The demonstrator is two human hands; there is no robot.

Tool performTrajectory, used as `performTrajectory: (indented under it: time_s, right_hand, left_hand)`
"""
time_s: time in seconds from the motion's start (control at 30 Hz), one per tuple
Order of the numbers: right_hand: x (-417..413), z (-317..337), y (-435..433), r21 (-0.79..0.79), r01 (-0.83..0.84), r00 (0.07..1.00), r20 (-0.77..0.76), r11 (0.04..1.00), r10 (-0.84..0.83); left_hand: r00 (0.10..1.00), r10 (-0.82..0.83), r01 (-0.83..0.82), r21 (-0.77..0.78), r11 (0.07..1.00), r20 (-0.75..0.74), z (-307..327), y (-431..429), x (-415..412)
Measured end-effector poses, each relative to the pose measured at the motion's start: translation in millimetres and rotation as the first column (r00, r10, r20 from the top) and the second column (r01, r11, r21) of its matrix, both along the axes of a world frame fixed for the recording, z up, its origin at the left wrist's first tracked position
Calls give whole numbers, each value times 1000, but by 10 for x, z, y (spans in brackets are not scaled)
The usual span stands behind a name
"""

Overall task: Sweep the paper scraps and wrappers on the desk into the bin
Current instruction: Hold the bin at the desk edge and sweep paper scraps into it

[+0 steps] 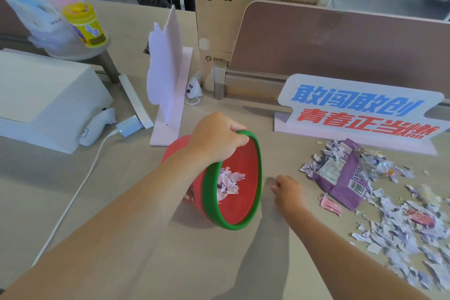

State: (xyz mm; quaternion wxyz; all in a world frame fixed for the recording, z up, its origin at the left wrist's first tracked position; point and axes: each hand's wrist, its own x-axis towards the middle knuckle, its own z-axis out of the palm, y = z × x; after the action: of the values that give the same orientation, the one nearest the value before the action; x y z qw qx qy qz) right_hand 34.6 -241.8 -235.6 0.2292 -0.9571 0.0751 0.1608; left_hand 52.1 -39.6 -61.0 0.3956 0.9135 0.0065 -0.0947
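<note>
A small red bin (243,212) with a green rim lies tipped on its side on the desk, its mouth facing right. My left hand (215,140) grips the top of that rim. A few white paper scraps (229,182) sit inside. My right hand (287,190) rests on the desk just right of the mouth, fingers curled, nothing visibly in it. Further right lies a purple snack wrapper (341,175), a small pink wrapper (330,206), and a wide spread of torn paper scraps (409,234).
A white sign (360,109) with blue and red characters stands behind the scraps. A white foam cut-out on a base (168,80) stands behind the bin. A white box (43,97), a charger and a cable (80,185) lie at left. The desk partition (341,44) runs along the back.
</note>
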Motion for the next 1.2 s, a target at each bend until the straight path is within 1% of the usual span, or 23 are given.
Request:
performTrajectory:
  time_s: [0.03, 0.1, 0.17, 0.2, 0.23, 0.3, 0.37, 0.43, 0.5, 0.6, 0.7, 0.8, 0.87, 0.93, 1.03, 1.07, 1.13, 1.17, 1.2]
  right_hand:
    - [20, -9, -19, -13, -22, 1000, -11, 1000, 22]
    - [32, 75, -22, 26, 29, 999, -39, 999, -28]
    - [9, 226, -26, 162, 190, 981, 7, 968, -194]
    - [-29, 337, -3, 244, 245, 961, 66, 938, -268]
    - [-77, 473, 43, 319, 249, 943, 134, 914, -304]
    - [-162, 757, 202, 421, 142, 942, 221, 896, -253]
    - [-223, 969, 358, 467, 26, 966, 216, 884, -143]
    - [-290, 1097, 402, 502, -28, 983, 173, 864, -68]
    - [-389, 1193, 329, 510, -28, 988, 144, 860, -53]
    - [-650, 1209, -14, 516, 41, 970, 183, 856, -157]
    - [-1008, 1114, -532, 422, 212, 915, 232, 882, -331]
    - [-1411, 890, -1025, 265, 390, 882, 169, 882, -441]
    - [-1665, 720, -1237, 203, 460, 862, 133, 865, -490]
    - [-1891, 581, -1350, 179, 498, 843, 128, 849, -522]
    - [-2082, 403, -1361, 188, 511, 826, 163, 839, -540]
    - [-2101, 334, -1333, 146, 501, 841, 154, 853, -519]
    - [-2075, 173, -1235, -52, 417, 905, 121, 907, -409]
    - [-2048, 92, -1189, -126, 360, 931, 116, 924, -347]
    - [-2017, 12, -1158, -161, 312, 947, 128, 936, -294]
  left_hand:
    - [1000, 6, -6, -5, 1000, 7, 3, 17, -3]
    - [1000, 24, -23, -19, 1000, 16, 4, 55, -17]
    - [999, 37, -36, -19, 999, 27, 0, 77, -31]
    - [999, 39, -39, -13, 999, 30, -4, 80, -39]
    - [999, 38, -37, -8, 999, 31, -5, 78, -48]
    - [999, 27, -27, -1, 1000, 30, 2, 66, -68]
    - [1000, 4, -5, 17, 1000, 25, 4, 19, -98]
    - [999, -34, 32, 49, 998, 27, -1, -80, -122]
    - [997, -70, 69, 56, 996, 28, -11, -220, -134]
    - [994, -105, 105, 19, 994, 15, 0, -488, -169]
    - [990, -143, 143, 6, 990, 12, -5, -773, -224]
    - [980, -197, 196, 36, 980, 27, -23, -1046, -314]
    - [974, -225, 222, 73, 972, 35, -37, -1209, -395]
    - [965, -260, 254, 118, 960, 41, -63, -1350, -476]
    - [950, -310, 297, 191, 935, 36, -92, -1499, -575]
    - [947, -320, 307, 208, 929, 34, -103, -1538, -599]
    - [944, -327, 312, 229, 922, 34, -117, -1585, -631]
    - [944, -329, 312, 237, 920, 35, -119, -1607, -645]
    - [943, -330, 312, 244, 918, 38, -117, -1630, -651]
